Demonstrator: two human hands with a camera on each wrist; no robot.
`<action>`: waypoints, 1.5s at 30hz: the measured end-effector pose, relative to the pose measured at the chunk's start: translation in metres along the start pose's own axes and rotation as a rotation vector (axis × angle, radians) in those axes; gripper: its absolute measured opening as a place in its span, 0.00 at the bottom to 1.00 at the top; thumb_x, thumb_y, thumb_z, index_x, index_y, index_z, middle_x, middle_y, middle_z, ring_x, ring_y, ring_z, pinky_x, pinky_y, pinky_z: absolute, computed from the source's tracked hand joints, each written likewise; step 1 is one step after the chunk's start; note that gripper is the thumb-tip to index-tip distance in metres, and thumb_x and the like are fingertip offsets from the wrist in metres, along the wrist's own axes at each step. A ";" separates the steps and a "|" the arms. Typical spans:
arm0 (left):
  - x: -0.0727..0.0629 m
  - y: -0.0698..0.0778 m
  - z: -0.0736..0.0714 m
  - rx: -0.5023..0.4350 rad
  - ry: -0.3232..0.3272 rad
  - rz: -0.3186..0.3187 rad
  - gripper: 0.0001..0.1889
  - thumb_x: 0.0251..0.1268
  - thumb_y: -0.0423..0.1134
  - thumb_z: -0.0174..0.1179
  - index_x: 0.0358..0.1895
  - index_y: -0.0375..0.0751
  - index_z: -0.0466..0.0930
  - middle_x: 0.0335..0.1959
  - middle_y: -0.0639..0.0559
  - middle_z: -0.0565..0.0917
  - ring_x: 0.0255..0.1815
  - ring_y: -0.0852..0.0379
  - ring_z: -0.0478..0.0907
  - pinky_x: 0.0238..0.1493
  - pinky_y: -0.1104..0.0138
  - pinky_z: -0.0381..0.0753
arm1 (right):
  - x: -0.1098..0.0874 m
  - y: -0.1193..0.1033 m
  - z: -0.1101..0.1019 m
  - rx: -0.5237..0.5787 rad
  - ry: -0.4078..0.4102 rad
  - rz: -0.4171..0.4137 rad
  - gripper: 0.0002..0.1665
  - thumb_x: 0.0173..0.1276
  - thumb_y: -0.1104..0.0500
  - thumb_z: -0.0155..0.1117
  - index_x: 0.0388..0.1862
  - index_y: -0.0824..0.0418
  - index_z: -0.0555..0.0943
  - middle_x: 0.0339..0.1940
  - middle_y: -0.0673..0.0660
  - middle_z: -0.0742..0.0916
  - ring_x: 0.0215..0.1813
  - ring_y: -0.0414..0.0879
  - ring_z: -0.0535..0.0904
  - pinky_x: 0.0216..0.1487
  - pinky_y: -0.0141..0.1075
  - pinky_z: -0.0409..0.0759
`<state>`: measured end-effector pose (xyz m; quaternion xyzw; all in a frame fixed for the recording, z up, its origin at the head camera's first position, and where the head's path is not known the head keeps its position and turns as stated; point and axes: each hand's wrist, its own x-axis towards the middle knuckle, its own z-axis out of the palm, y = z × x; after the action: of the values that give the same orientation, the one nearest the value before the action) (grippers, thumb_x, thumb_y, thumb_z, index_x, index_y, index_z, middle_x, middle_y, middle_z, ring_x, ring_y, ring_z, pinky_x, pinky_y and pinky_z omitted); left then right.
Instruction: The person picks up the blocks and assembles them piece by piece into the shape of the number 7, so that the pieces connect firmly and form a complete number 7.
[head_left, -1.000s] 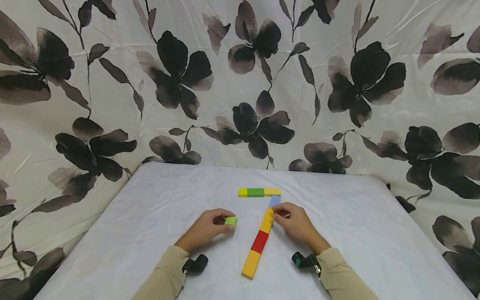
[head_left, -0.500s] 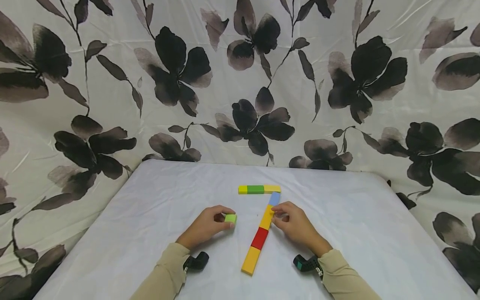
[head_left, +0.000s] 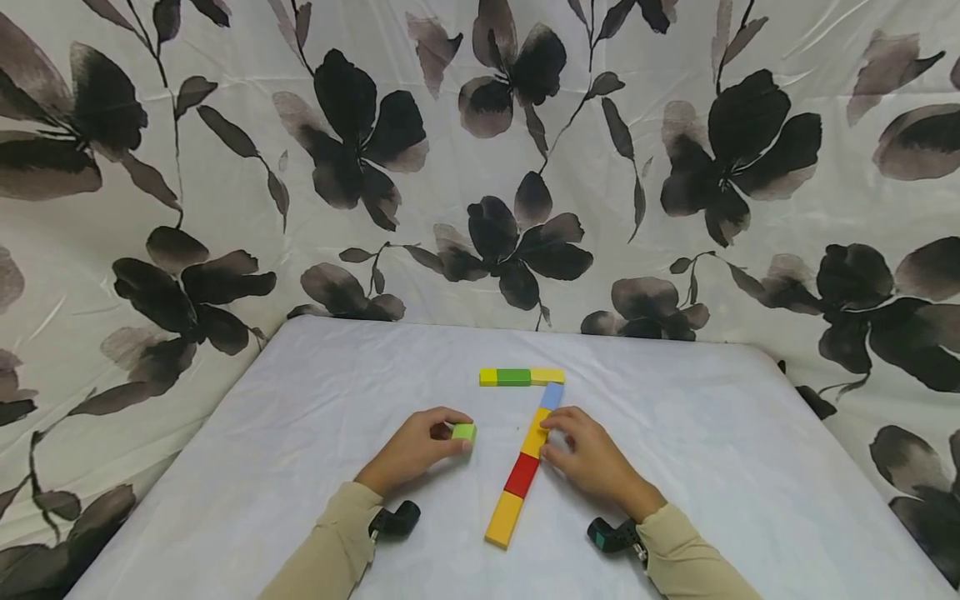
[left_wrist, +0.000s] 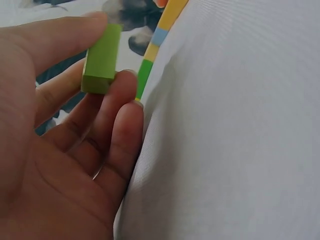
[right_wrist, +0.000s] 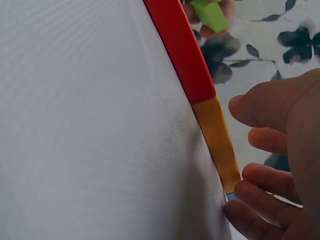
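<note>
My left hand [head_left: 415, 446] pinches a light green block [head_left: 464, 432] between thumb and fingers, left of a slanting row of blocks. In the left wrist view the same green block [left_wrist: 101, 60] stands out from the fingertips. The row runs from a blue block [head_left: 552, 396] down through an orange-yellow block [head_left: 534, 433] and a red block [head_left: 522, 475] to another orange-yellow block [head_left: 503, 519]. Beside the upper orange-yellow block is my right hand [head_left: 596, 458], its fingertips right at the block's edge. The right wrist view shows its thumb and fingers spread, with nothing between them.
Across the top of the slanting row lies a short level row: a yellow block [head_left: 488, 377], a green block [head_left: 513, 377] and a pale yellow block [head_left: 547, 377]. A white cloth [head_left: 300, 400] covers the table. Behind hangs a floral curtain [head_left: 450, 167].
My right thumb and fingers have spread a little at the upper orange-yellow block. The left hand keeps its hold on the light green block. The head view has shifted slightly.
</note>
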<state>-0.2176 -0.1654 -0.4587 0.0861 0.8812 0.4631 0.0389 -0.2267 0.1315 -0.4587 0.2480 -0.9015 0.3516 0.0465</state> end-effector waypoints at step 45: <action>0.051 0.011 0.004 0.050 0.103 -0.076 0.18 0.61 0.45 0.71 0.54 0.51 0.85 0.51 0.55 0.83 0.48 0.54 0.77 0.50 0.58 0.79 | -0.010 -0.006 0.002 -0.126 -0.083 -0.048 0.21 0.65 0.48 0.73 0.55 0.52 0.84 0.67 0.53 0.76 0.69 0.52 0.71 0.67 0.51 0.70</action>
<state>-0.2662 -0.1461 -0.4518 0.0299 0.8960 0.4430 0.0089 -0.2152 0.1309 -0.4591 0.2807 -0.9168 0.2821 0.0330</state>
